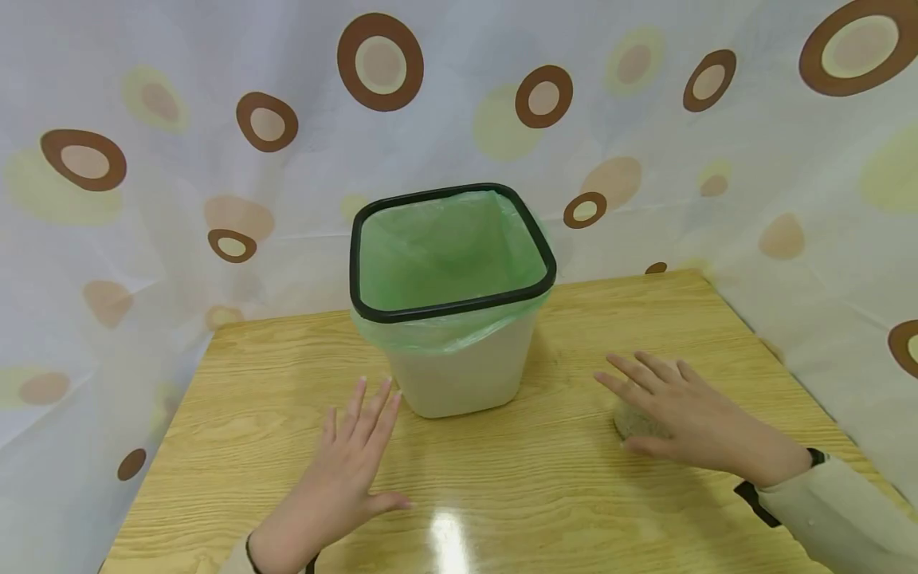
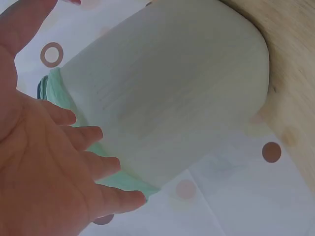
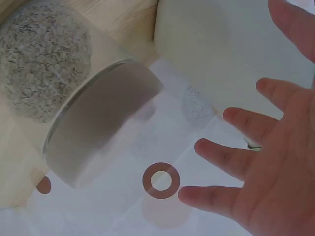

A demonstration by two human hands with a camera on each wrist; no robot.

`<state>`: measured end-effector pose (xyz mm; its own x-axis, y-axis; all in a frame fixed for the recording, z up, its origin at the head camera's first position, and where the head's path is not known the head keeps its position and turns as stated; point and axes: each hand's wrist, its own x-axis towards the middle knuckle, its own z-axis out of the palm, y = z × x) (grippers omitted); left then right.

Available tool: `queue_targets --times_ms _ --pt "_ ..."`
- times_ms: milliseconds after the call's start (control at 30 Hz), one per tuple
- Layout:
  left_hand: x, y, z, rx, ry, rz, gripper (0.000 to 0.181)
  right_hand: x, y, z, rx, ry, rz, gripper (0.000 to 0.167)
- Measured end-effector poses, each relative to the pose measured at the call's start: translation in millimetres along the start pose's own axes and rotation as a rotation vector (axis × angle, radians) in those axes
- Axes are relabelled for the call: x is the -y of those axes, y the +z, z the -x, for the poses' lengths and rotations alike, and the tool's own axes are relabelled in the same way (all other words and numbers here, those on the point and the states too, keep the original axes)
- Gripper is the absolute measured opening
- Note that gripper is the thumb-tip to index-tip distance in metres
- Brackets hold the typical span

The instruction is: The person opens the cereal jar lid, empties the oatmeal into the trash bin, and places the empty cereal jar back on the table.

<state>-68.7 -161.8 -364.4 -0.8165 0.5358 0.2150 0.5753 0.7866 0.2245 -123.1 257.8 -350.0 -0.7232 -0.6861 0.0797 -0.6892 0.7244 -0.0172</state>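
Observation:
A white trash bin (image 1: 466, 375) with a green plastic liner (image 1: 445, 247) and a black rim (image 1: 459, 307) stands upright at the back of the table. My left hand (image 1: 347, 474) hovers in front of the bin's left side, fingers straight and spread, holding nothing. My right hand (image 1: 688, 414) is held spread above a clear jar (image 1: 634, 422), which it mostly hides in the head view. In the right wrist view the jar shows pale, oat-like flakes (image 3: 44, 59) and a whitish lid (image 3: 103, 123); the fingers are apart from it.
A wood-grain table (image 1: 237, 422) carries the bin and jar. A white cloth (image 1: 308, 191) with brown and yellow circles hangs behind and along the sides. Light glares off the table's front (image 1: 448, 534).

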Motion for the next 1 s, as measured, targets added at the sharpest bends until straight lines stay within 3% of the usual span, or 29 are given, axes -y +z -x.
queue_targets --times_ms 167,367,633,1000 --pt "-0.3 6.7 1.4 -0.035 0.017 0.052 0.115 -3.0 4.6 -1.0 0.003 0.073 -0.008 0.076" --pt "-1.2 12.8 2.6 -0.050 0.015 0.122 0.110 -5.8 13.8 0.2 -0.052 0.138 -0.001 0.069" --pt "-3.2 23.6 4.1 -0.079 -0.018 0.140 0.107 -12.6 28.5 2.1 -0.038 0.238 -0.005 0.067" --pt "-6.4 32.8 3.0 -0.024 -0.046 0.194 0.103 -25.6 47.2 5.1 -0.074 0.330 -0.018 0.069"
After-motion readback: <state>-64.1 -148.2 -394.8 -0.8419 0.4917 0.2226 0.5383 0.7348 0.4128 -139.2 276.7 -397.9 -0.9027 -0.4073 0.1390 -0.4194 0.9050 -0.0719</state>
